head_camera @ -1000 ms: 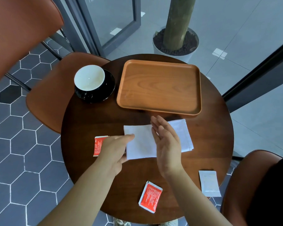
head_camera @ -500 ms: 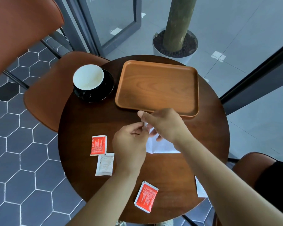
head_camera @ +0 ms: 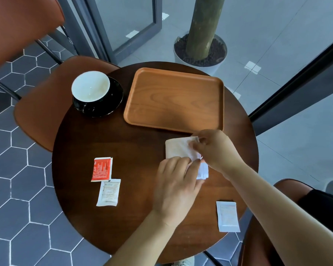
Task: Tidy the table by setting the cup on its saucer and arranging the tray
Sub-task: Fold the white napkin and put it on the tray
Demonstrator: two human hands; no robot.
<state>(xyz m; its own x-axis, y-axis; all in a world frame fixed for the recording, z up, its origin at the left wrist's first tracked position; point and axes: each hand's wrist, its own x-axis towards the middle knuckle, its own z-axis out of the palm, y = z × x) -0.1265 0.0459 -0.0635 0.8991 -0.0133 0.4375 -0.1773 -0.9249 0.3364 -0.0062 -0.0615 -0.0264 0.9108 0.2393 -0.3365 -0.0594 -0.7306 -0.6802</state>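
A white-lined black cup [head_camera: 90,89] sits on its black saucer [head_camera: 112,104] at the far left of the round dark table [head_camera: 135,146]. The empty wooden tray [head_camera: 175,98] lies beside it at the back. Just in front of the tray a folded white napkin [head_camera: 178,147] lies on the table. My right hand [head_camera: 215,150] pinches the napkin's upper right corner. My left hand [head_camera: 176,185] presses on its lower edge, with fingers flat over the fold.
A red sachet [head_camera: 102,169] and a white sachet [head_camera: 109,192] lie at the table's left front. Another white sachet [head_camera: 227,216] sits near the right front edge. Brown chairs [head_camera: 44,104] stand left and right. A potted tree trunk [head_camera: 202,31] is behind the table.
The napkin, open flat a second ago, has been folded into a smaller square. Both hands shifted right with it. The second red sachet near the front edge is hidden now.
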